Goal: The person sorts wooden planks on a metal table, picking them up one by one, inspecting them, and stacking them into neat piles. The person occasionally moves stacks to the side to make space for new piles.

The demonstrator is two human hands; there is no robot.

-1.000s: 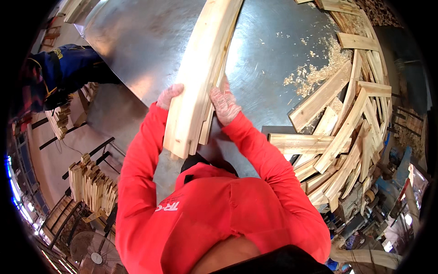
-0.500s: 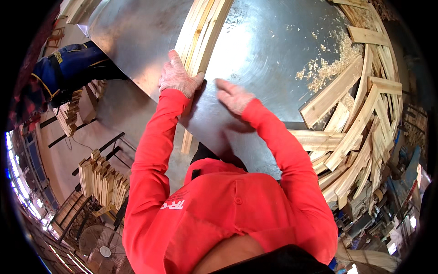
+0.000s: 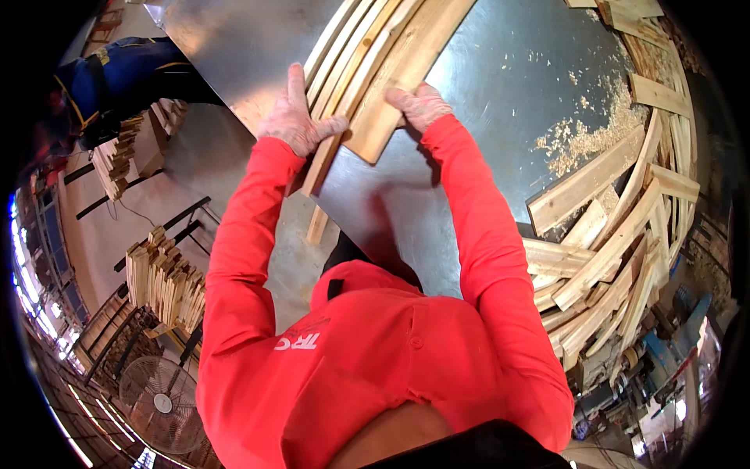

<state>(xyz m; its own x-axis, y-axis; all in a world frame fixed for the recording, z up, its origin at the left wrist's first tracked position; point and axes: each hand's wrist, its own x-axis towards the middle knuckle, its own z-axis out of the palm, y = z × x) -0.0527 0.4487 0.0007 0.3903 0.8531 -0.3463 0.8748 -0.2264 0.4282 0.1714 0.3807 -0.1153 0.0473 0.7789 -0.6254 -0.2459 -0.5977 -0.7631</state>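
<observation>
A row of long pale wooden strips (image 3: pixel 338 80) stands side by side on the metal tabletop, running away from me. My left hand (image 3: pixel 298 121) grips the row from the left near its closer end, thumb lying across the strips and one finger stretched upward. Lying flat along the row's right side is a wider wooden board (image 3: pixel 378 123). My right hand (image 3: pixel 422 106) closes on that board's right edge, thumb on top and the other fingers partly hidden below.
Loose offcut boards (image 3: pixel 586 184) are heaped at the right beside wood shavings (image 3: pixel 598 129). The metal table (image 3: pixel 492 102) has its near corner by my body. Strip stacks (image 3: pixel 164 277) stand at left, near a fan (image 3: pixel 160 399). A person in blue (image 3: pixel 125 74) is at far left.
My right hand has moved up and right and now holds the wider board, which lies flat, turned out from the row. My left hand has shifted slightly left and up.
</observation>
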